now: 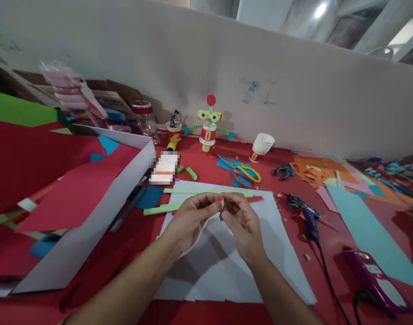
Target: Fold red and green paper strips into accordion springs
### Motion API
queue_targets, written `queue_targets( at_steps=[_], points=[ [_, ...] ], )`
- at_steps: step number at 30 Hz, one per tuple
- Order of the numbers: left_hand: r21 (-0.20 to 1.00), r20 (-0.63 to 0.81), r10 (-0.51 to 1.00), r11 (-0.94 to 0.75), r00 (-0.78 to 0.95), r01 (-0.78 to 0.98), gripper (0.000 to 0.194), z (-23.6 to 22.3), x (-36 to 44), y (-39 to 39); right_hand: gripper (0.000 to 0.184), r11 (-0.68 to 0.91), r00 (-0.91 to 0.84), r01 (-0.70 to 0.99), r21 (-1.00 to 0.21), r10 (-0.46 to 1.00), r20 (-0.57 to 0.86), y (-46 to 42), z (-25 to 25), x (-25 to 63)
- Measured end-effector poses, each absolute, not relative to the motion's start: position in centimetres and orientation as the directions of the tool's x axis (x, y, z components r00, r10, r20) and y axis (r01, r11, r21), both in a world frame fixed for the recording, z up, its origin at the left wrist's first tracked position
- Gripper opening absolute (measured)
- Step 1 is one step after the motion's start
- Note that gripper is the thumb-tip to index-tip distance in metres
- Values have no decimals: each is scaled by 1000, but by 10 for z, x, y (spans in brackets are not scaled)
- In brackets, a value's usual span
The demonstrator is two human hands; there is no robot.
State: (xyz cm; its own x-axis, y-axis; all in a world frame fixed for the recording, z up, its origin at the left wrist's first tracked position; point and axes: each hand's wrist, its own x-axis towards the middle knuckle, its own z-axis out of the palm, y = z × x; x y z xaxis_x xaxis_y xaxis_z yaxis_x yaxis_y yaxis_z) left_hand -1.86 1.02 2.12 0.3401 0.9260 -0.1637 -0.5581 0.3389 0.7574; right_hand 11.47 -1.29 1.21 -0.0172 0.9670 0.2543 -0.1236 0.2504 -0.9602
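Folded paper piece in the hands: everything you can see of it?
The folded paper piece is a small, blocky stack of red and pale green layers. The left hand pinches it; the right hand is curled at its other side, exact contact unclear. It's held above the white paper sheets. Fingers hide part of it.

Strip (219,201) above paper (227,266); scissors (235,166) behind

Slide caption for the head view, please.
Left hand and right hand hold folded paper above white sheets, with a cup figure standing behind.
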Motion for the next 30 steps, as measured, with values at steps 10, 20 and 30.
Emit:
queue_targets(
  at_steps=[10,20,30],
  points=[
    [739,-161,870,419,466,-527,18,21,-25,11,27,453,-38,223,-863,889,457,-8,12,122],
    [821,-50,873,313,484,-478,12,25,-28,9,30,546,-73,228,-806,835,545,-11,13,121],
    [814,-81,846,361,526,-455,15,24,-29,11,37,586,-79,268,-765,804,589,-10,13,124]
  ],
)
